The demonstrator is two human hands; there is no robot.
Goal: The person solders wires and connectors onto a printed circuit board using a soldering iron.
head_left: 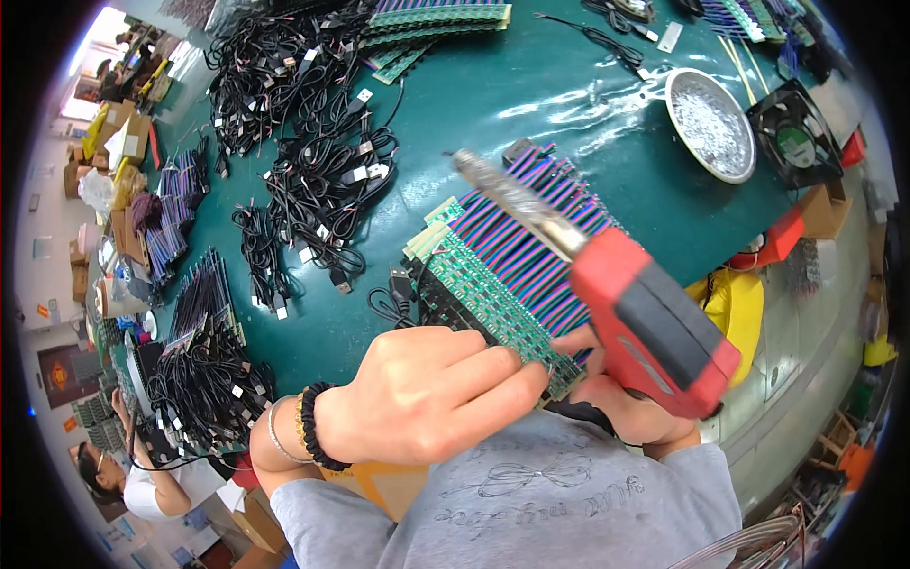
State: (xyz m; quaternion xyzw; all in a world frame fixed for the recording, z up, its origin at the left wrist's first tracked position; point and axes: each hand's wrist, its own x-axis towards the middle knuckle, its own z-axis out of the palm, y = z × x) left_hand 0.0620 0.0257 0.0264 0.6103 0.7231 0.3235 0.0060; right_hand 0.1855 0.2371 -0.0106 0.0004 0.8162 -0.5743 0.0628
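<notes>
A stack of green circuit board strips [498, 302] with rows of blue, purple and black wires [536, 228] lies in front of me on the table. My left hand [436, 389] is closed over the near end of the strips, its fingers curled and pressed together. What those fingers pinch is hidden beneath them. In my right hand [607, 379] is a red and black soldering gun [654, 327], slightly blurred, which covers much of that hand. Its metal barrel [517, 199] slants to the upper left above the wires. A black USB cable [398, 296] lies left of the strips.
Heaps of black USB cables [327, 180] cover the left part of the green table [493, 100]. A bowl of silvery bits [711, 128] and a black fan [796, 133] stand at the right. More boards [436, 19] lie at the back. Another person [142, 484] sits at lower left.
</notes>
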